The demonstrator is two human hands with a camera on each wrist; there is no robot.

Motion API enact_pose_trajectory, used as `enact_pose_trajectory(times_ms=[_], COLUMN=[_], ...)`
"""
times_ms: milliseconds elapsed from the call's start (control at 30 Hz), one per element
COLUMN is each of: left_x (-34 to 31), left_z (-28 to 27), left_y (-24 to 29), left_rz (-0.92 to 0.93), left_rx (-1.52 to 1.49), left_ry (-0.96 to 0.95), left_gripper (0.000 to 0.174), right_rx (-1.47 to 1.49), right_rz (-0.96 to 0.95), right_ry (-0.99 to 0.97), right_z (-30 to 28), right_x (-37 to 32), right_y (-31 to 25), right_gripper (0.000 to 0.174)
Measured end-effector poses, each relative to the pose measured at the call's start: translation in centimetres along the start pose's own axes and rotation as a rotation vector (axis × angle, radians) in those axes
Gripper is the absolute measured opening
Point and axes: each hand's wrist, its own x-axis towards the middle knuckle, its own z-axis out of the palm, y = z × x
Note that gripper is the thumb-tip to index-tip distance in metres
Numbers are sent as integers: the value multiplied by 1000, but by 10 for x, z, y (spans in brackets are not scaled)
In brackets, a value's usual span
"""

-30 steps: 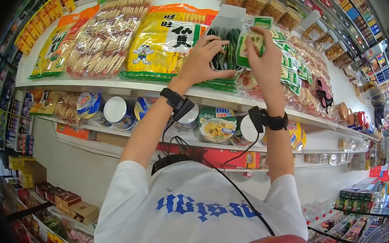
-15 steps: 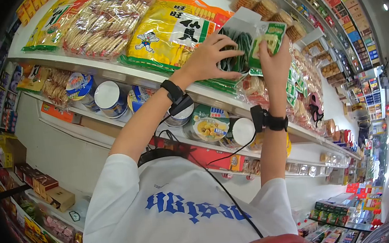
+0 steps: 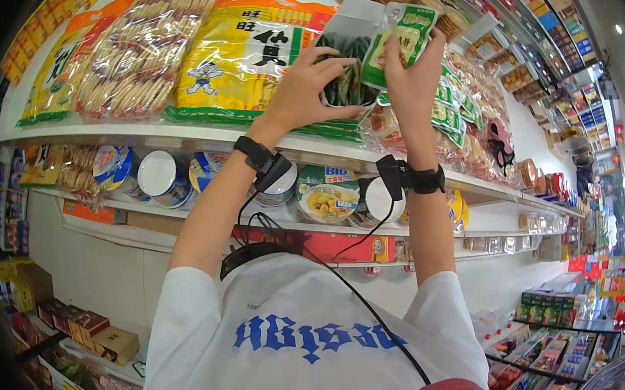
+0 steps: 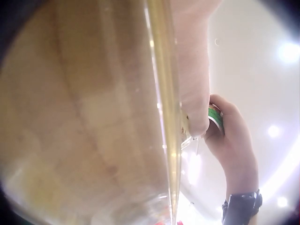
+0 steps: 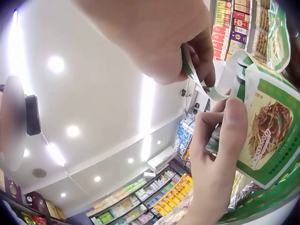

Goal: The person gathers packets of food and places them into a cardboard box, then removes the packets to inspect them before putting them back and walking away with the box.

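The right hand [image 3: 414, 78] holds a green food packet [image 3: 413, 32] above the shelf [image 3: 116, 134], just beside the right edge of a cardboard display box [image 3: 361, 18]. Its thumb lies across the printed front and its fingers are clamped on the packet from behind; this hold leaves most of the front uncovered and turned toward the head, which probably makes the print easy to see. The packet is tilted, and I cannot tell if it touches the box.

The left hand [image 3: 309, 89] grips the box, with its thumb on the near side and its bent fingers at the upper part, apart from each other. I judge that this grip is for steadying the box, which looks light. Inside it, dark green packets [image 3: 344, 83] stand close in a row, on edge, perhaps to save room. The box flap stands up behind them, so the contents are visible from above.

Green-and-white packets [image 3: 447, 111] lie loosely to the right. On the left lies a yellow bag of rice crackers [image 3: 210, 53], its printed face upward, likely for display.
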Motion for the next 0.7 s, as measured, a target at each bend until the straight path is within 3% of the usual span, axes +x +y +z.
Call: enact_pose_trajectory(times_ms=[100,300,467,500,633,700], left_x=[2,1,0,-1,2,1], left_z=[0,2,2,1,-2,-3], left_y=[1,-3,-6,-4,2,0], left_rz=[-23,36,67,48,68,66], left_rx=[-6,9,-11,-10,1,-5], left_ry=[-35,-7,11,-3,-5,-1], left_gripper=[58,55,59,53,57,63], right_rx=[-140,-453,-767,-809,-627,-531], right_rz=[-70,25,-61,-94,-74,-39], right_ry=[-51,-330,-442,-464,-642,-589], right_z=[-1,10,31,35,18,7], right_x=[1,-13,-12,-12,12,22], right_y=[-1,8,20,22,31,22], right_gripper=[51,56,51,49,38,33])
